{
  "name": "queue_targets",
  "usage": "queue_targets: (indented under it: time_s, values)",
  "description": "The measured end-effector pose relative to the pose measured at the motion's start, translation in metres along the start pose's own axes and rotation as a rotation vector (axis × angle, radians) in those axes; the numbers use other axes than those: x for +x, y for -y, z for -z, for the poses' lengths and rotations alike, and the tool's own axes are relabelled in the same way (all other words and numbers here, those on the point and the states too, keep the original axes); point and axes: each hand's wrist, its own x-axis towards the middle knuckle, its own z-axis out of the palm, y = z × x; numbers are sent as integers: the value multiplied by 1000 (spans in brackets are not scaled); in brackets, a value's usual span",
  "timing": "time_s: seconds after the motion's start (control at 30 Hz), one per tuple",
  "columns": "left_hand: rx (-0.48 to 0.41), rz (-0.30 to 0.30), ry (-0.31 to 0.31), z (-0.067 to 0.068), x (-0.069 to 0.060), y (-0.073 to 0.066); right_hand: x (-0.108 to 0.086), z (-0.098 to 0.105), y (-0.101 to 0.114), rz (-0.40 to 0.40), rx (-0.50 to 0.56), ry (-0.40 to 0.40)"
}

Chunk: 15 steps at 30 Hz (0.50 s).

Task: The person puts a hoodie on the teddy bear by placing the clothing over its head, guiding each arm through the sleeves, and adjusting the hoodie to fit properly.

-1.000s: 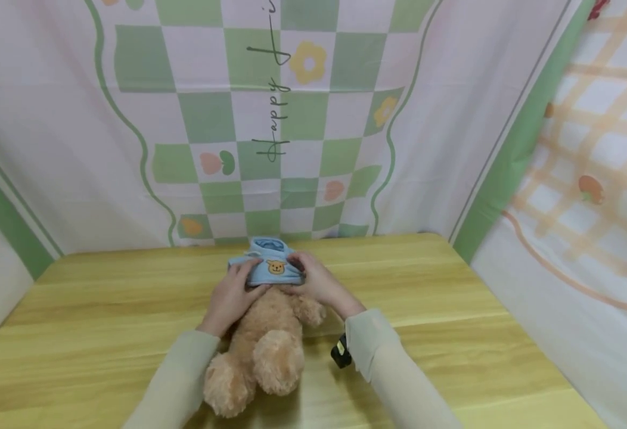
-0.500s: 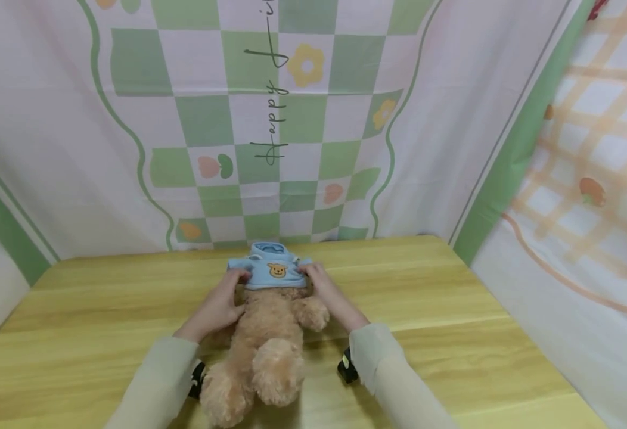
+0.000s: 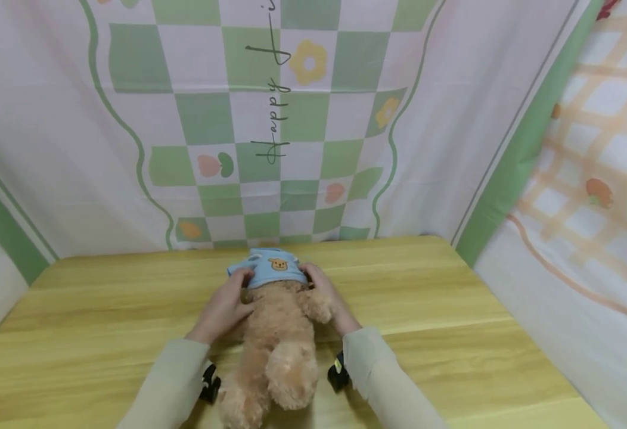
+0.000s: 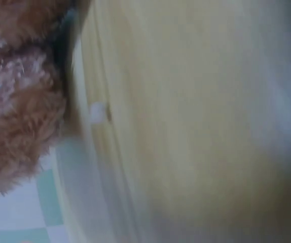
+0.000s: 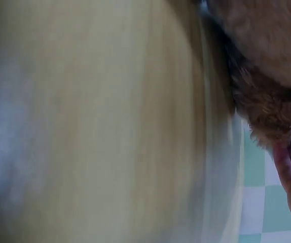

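A light brown teddy bear (image 3: 278,322) lies on its back on the table, feet toward me. Its head is hidden under a small light blue sweatshirt (image 3: 265,269) with a bear-face print. My left hand (image 3: 226,304) holds the bear's left-hand side, fingertips at the sweatshirt's edge and thumb against the fur. At the other side, my right hand (image 3: 326,295) grips the sweatshirt near its hem, partly hidden by the bear's arm. In the right wrist view, my fingers (image 5: 285,164) pinch a bit of blue cloth beside brown fur (image 5: 277,101). Only blurred fur (image 4: 19,111) shows in the left wrist view.
The yellow wood-grain table (image 3: 426,298) extends on both sides of the bear. A green-and-white checkered cloth (image 3: 254,196) hangs behind its far edge. Black wrist devices (image 3: 210,383) sit at both cuffs.
My hands slid from the sweatshirt's front to its sides, the left thumb moving down onto the bear. The bear has shifted slightly right, and the sweatshirt has tipped so its neck opening no longer shows.
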Motion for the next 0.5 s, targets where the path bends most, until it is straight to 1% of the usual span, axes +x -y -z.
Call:
queue_targets:
  time_s: [0.07, 0.1, 0.23, 0.27, 0.3, 0.37, 0.43, 0.5]
  values:
    - [10, 10, -21, -1, -1, -1, -5, -3, 6, -20, 3, -42]
    - [19, 11, -31, -2, -1, -2, -7, -4, 8, -4, -18, -63]
    - [35, 11, -72, -4, -2, -3, -11, -11, 12, 27, -32, -176]
    - [39, 4, -87, -4, -2, -3, -11, -12, 13, 7, -2, -208]
    - [47, -6, -105, -5, -2, -4, -11, -13, 15, -13, 28, -236]
    - [59, -30, -145, -6, -2, -4, -9, -15, 19, -40, 36, -297]
    - [85, -67, -192, -8, -1, -4, -8, -16, 23, -97, 77, -349]
    - [123, -116, -228, -9, -2, -4, -8, -15, 24, -114, 71, -379]
